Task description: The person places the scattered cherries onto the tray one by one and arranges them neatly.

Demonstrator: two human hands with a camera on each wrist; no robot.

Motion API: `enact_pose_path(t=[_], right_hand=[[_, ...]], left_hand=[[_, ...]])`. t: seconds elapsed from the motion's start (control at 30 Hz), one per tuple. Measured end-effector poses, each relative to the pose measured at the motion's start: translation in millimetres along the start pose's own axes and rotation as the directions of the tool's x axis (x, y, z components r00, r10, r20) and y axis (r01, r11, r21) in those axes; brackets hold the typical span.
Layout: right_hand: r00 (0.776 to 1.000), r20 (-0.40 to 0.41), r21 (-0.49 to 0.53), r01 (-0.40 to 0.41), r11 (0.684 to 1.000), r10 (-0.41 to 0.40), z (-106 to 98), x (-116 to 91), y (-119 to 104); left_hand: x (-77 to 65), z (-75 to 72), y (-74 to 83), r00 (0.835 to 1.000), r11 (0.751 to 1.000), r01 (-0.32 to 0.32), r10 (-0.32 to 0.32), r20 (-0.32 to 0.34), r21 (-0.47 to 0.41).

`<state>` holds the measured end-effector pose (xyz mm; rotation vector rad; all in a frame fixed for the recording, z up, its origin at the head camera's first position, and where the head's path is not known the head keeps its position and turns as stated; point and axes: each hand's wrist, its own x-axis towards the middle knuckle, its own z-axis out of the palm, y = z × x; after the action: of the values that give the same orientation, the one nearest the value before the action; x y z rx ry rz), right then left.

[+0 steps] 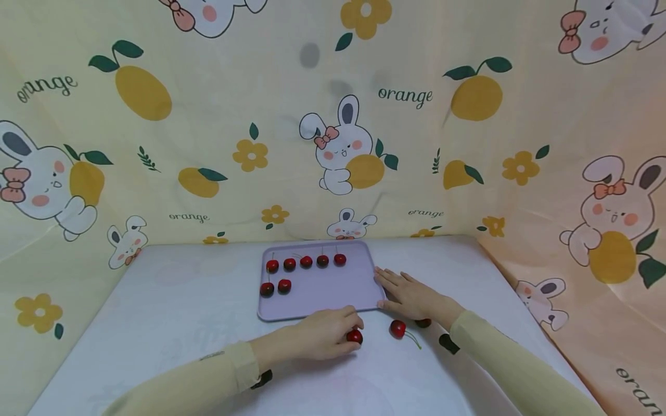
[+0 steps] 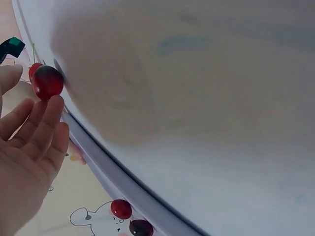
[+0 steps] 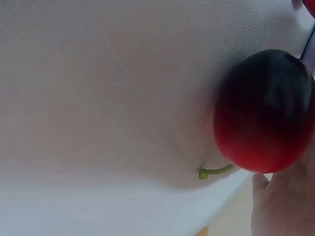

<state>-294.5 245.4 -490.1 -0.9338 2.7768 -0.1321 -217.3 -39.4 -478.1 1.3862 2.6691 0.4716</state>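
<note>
My left hand (image 1: 328,335) is beside a dark red cherry (image 1: 355,337) on the table, just in front of the tray. In the left wrist view its fingertips are right at that cherry (image 2: 47,82), while the thumb (image 2: 10,78) stands a little apart from it. My right hand (image 1: 413,294) rests with straight fingers at the right edge of the lilac tray (image 1: 322,314). Under the right wrist sits another cherry (image 1: 423,322), large in the right wrist view (image 3: 266,110). Between the hands lies a cherry with a green stem (image 1: 398,329).
Several cherries (image 1: 306,262) form a row along the tray's far side. Two more, including this cherry (image 1: 284,286), sit at its left. The white table (image 1: 198,300) meets a curtain (image 1: 281,173) printed with rabbits and oranges at the back and sides.
</note>
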Motion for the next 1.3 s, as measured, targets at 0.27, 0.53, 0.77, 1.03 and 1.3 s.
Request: enact_pose_path(t=[0.27, 0.53, 0.77, 1.03, 1.3], right_hand=[[1.0, -0.013, -0.001, 0.016, 1.0, -0.016, -0.4, -1.5, -0.2], [1.0, -0.004, 0.0, 0.011, 1.0, -0.011, 0.4, -0.2, 0.0], [1.0, -0.009, 0.003, 0.018, 1.0, -0.018, -1.2, -1.2, -0.9], [1.0, -0.011, 0.005, 0.015, 1.0, -0.015, -4.6, -1.6, -2.2], [1.0, -0.008, 0.013, 0.018, 1.0, -0.017, -4.7, -2.5, -3.0]], left_hand=[[3.9, 4.2, -0.6, 0.999, 0.999, -0.035, 0.035, 0.005, 0.022], [3.1, 4.5, -0.5, 0.999, 1.0, -0.017, 0.017, 0.032, -0.001], [3.6, 5.9, -0.3, 1.0, 1.0, -0.006, 0.006, 0.03, -0.022], [4.0, 3.8, -1.0, 0.999, 0.998, -0.027, 0.028, 0.022, -0.05], [2.4, 5.9, -2.1, 0.998, 0.996, -0.053, 0.052, -0.017, -0.07]])
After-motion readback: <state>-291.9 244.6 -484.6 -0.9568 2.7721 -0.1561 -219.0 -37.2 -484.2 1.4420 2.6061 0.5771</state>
